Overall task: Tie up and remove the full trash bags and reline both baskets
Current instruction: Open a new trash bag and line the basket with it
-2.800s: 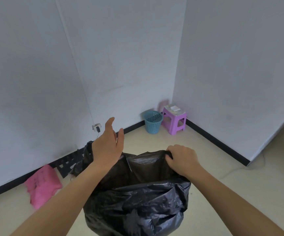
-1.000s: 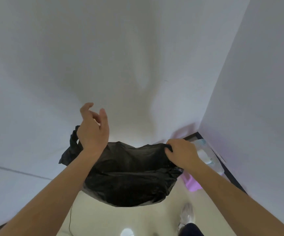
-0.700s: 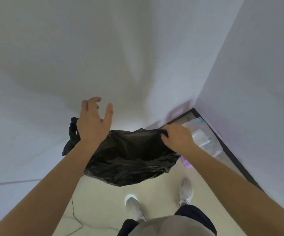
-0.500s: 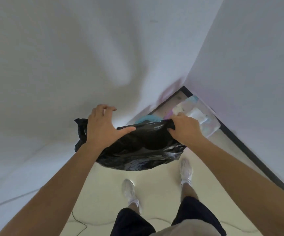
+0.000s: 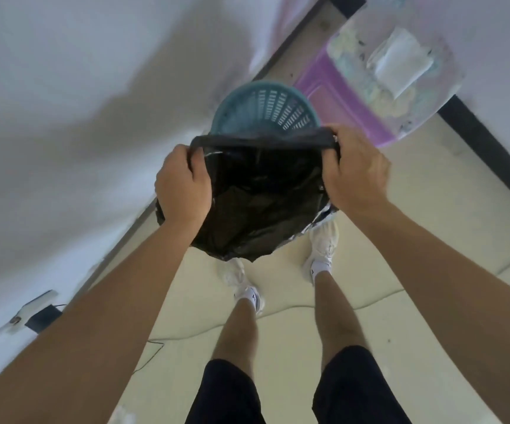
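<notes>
I hold an empty black trash bag [image 5: 256,206] stretched open between both hands, just in front of a blue plastic basket [image 5: 266,108]. My left hand [image 5: 182,185] grips the bag's left rim. My right hand [image 5: 356,171] grips the right rim. The bag's far edge is pulled taut across the near rim of the basket, and the bag body hangs down toward my feet. The basket stands on the floor against the white wall, and the slatted inside that shows looks bare. Its near part is hidden behind the bag.
A purple plastic stool [image 5: 361,96] stands right of the basket in the corner, with a white packet [image 5: 400,61] on it. A dark baseboard [image 5: 486,145] runs along the right wall. A wall socket with a plug [image 5: 38,310] and a cable on the floor are at lower left.
My head has tilted down and I have come close to the blue basket. My left hand has closed on the bag's rim, and both hands have pulled the mouth open over the basket.
</notes>
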{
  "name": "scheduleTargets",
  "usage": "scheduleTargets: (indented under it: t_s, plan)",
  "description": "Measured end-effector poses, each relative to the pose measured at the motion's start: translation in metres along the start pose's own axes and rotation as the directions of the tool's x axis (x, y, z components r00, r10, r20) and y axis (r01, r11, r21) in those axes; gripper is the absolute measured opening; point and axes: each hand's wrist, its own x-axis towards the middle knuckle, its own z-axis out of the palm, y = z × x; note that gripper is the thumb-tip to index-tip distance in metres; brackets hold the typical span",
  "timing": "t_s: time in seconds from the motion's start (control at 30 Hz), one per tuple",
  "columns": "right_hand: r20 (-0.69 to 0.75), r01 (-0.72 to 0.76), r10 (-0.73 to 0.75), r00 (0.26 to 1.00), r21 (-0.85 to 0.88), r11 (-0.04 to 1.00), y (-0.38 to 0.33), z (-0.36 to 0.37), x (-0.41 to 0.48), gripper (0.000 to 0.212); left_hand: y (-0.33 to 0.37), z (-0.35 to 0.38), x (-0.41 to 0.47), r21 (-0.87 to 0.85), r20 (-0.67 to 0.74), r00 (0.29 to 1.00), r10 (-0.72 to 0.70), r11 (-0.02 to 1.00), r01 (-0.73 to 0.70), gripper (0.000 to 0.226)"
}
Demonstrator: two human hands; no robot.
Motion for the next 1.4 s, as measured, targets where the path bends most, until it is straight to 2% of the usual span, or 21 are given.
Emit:
scheduleTargets:
  t_s: [0.1, 0.23, 0.33, 0.4, 0.47, 0.57, 0.63, 0.73, 0.83, 0.93, 1.03, 1.07, 1.13, 1.17, 1.23, 1.27, 1.3, 1.33, 1.37, 1.4]
  plan:
    - [-0.131, 0.053, -0.035, 0.991, 0.137, 0.989, -0.008, 0.018, 0.002, 0.038, -0.004, 0.021, -0.001, -0.223, -0.144, 0.987, -0.069, 0.974, 0.036, 0.041]
    - [-0.264, 0.171, -0.098, 0.960, 0.269, 0.948, -0.015, 0.026, 0.008, 0.034, 0.007, 0.031, -0.009, -0.473, -0.310, 0.940, -0.146, 0.881, -0.019, 0.044]
    - [-0.247, 0.232, -0.162, 0.955, 0.287, 0.929, -0.006, 0.043, 0.014, 0.034, 0.010, 0.046, -0.007, -0.564, -0.357, 0.909, -0.214, 0.825, -0.027, 0.037]
    - [-0.169, 0.203, -0.158, 0.973, 0.294, 0.934, 0.007, 0.062, 0.023, 0.037, 0.005, 0.064, -0.004, -0.574, -0.313, 0.920, -0.234, 0.818, 0.013, 0.026]
    - [-0.054, 0.180, -0.172, 0.984, 0.241, 0.954, 0.026, 0.090, 0.035, 0.040, -0.009, 0.089, 0.000, -0.497, -0.237, 0.950, -0.205, 0.866, 0.062, 0.025]
    - [0.150, 0.195, -0.199, 0.968, 0.046, 0.980, 0.060, 0.140, 0.057, 0.050, -0.045, 0.135, 0.009, -0.140, -0.022, 0.986, -0.166, 0.977, 0.162, 0.047]
    - [0.253, 0.220, -0.183, 0.950, -0.128, 0.967, 0.079, 0.170, 0.070, 0.058, -0.063, 0.162, 0.018, 0.053, 0.108, 0.969, -0.221, 0.975, 0.216, 0.055]
    - [0.360, 0.097, -0.022, 0.933, -0.192, 0.977, 0.092, 0.202, 0.086, 0.070, -0.076, 0.189, 0.034, 0.040, 0.229, 0.906, -0.357, 0.933, 0.358, 0.071]
    - [0.327, -0.038, 0.104, 0.939, -0.203, 0.978, 0.091, 0.216, 0.091, 0.080, -0.082, 0.206, 0.043, -0.070, 0.288, 0.878, -0.383, 0.906, 0.418, 0.066]
    - [0.297, 0.001, 0.067, 0.953, -0.223, 0.975, 0.093, 0.215, 0.074, 0.073, -0.093, 0.208, 0.035, -0.035, 0.263, 0.873, -0.412, 0.900, 0.435, 0.067]
    - [0.348, 0.045, 0.018, 0.937, -0.174, 0.984, 0.101, 0.207, 0.041, 0.065, -0.107, 0.200, 0.016, 0.089, 0.338, 0.815, -0.470, 0.878, 0.470, 0.069]
    - [0.400, 0.060, 0.023, 0.916, -0.195, 0.979, 0.102, 0.204, 0.030, 0.065, -0.112, 0.194, 0.009, 0.182, 0.370, 0.798, -0.475, 0.880, 0.439, 0.069]
    - [0.526, 0.119, 0.053, 0.849, -0.287, 0.951, 0.101, 0.197, 0.014, 0.065, -0.117, 0.177, -0.004, 0.433, 0.418, 0.792, -0.445, 0.864, 0.257, 0.060]
    - [0.565, 0.155, 0.070, 0.822, -0.341, 0.927, 0.099, 0.193, 0.011, 0.059, -0.117, 0.167, -0.008, 0.553, 0.418, 0.811, -0.410, 0.823, 0.130, 0.053]
    - [0.551, 0.188, 0.083, 0.831, -0.417, 0.889, 0.092, 0.179, 0.014, 0.039, -0.114, 0.151, -0.014, 0.669, 0.373, 0.888, -0.269, 0.741, -0.056, 0.042]
    - [0.516, 0.175, 0.070, 0.854, -0.411, 0.895, 0.088, 0.173, 0.015, 0.036, -0.109, 0.144, -0.015, 0.653, 0.340, 0.922, -0.188, 0.753, -0.087, 0.036]
    - [0.467, 0.131, 0.055, 0.883, -0.357, 0.925, 0.085, 0.170, 0.016, 0.039, -0.103, 0.139, -0.014, 0.569, 0.299, 0.946, -0.123, 0.819, -0.074, 0.031]
    - [0.413, 0.068, 0.046, 0.909, -0.257, 0.964, 0.078, 0.168, 0.017, 0.046, -0.096, 0.137, -0.013, 0.408, 0.266, 0.959, -0.095, 0.913, -0.022, 0.026]
    - [0.355, 0.006, 0.039, 0.934, -0.124, 0.992, 0.071, 0.167, 0.017, 0.053, -0.087, 0.137, -0.011, 0.176, 0.245, 0.965, -0.091, 0.983, 0.048, 0.025]
    - [0.288, -0.020, 0.013, 0.958, 0.022, 1.000, 0.064, 0.169, 0.018, 0.057, -0.077, 0.139, -0.009, -0.035, 0.252, 0.963, -0.100, 0.993, 0.112, 0.031]
